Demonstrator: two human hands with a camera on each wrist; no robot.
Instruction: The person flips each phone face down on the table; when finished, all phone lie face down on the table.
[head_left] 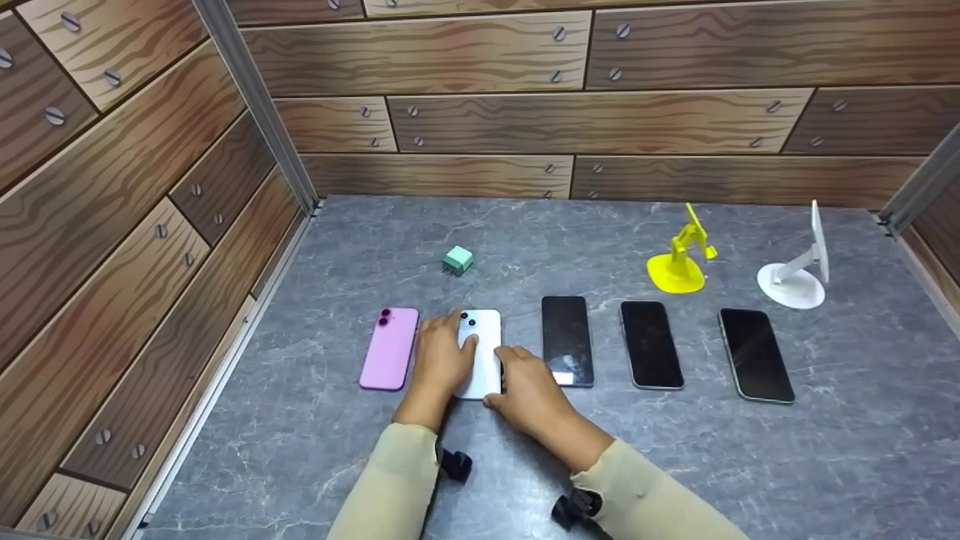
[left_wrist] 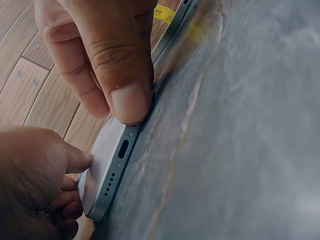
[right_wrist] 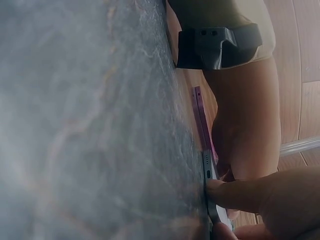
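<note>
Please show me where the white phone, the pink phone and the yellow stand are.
white phone (head_left: 486, 352), head view, bare back between the hands
pink phone (head_left: 389, 349), head view, middle of its back
yellow stand (head_left: 674, 276), head view, round base

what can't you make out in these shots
- Head view: the lower half of the white phone lying face down is covered by the left hand and right hand.
- Head view: the small green cube is too small to identify.
- Left wrist view: the phone's far end is hidden behind the thumb.
- Right wrist view: the pink phone shows only as a thin edge, and the grey marble tabletop is blurred.
</note>
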